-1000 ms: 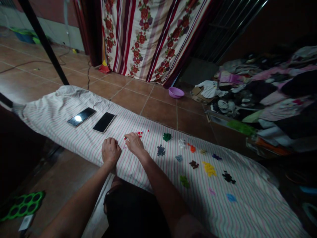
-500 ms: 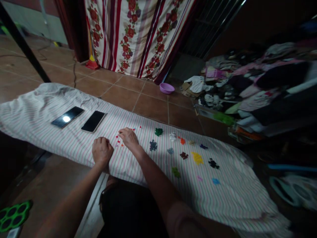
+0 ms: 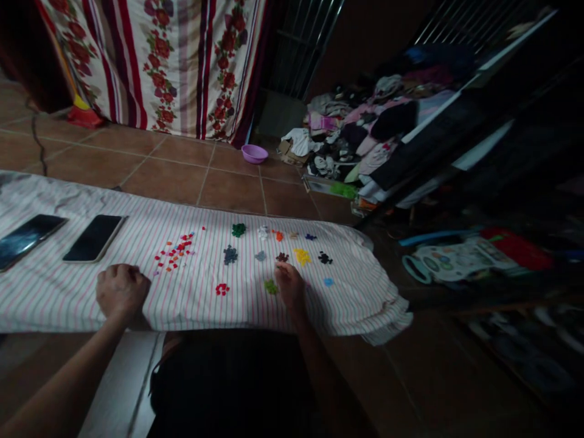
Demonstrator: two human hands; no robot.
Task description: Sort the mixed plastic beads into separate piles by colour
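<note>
Head cam: hands apart. R hand (image 3: 291,285), fingertips bunched at brown bits (image 3: 282,257), toward right edge of cloth (image 3: 191,310); can't tell if holding any. L hand (image 3: 121,289) curled nr near edge, palm hidden. Risk: R hand's side could brush green bits (image 3: 270,287), mixing colours.

The light is dim, the right murky.

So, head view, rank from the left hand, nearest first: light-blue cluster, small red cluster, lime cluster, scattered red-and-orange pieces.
1. Scattered red-and-orange pieces: up and right of the left hand.
2. Small red cluster: right, near the cloth's front.
3. Lime cluster: farther right, beside the right hand.
4. Light-blue cluster: rightmost, past the right hand.
</note>
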